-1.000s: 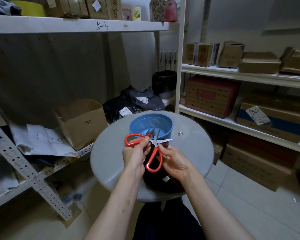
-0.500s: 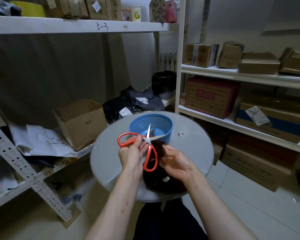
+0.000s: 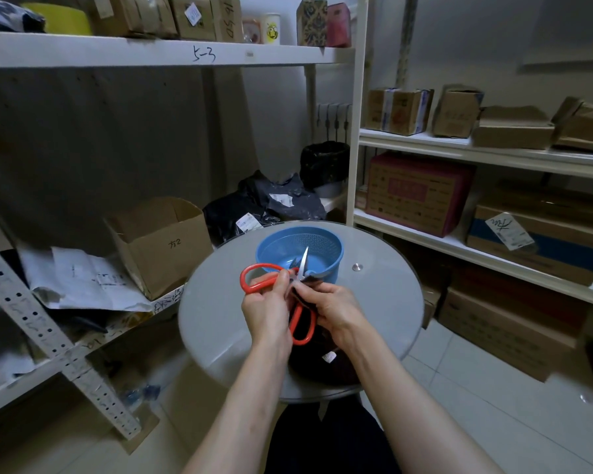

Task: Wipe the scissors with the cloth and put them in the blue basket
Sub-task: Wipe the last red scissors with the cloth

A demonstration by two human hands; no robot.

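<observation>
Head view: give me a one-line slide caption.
Left hand grips orange-handled scissors while right hand presses a dark cloth to one blade, above a round table with the blue basket behind.

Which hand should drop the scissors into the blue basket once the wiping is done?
Probably the left. The left hand grips the scissors at the orange handles, blade pointing toward the blue basket just beyond. The right hand pinches the dark cloth against the blades, so it would need to regrip.

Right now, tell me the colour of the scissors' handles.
The scissors' handles are orange-red, plainest in the head view.
</observation>
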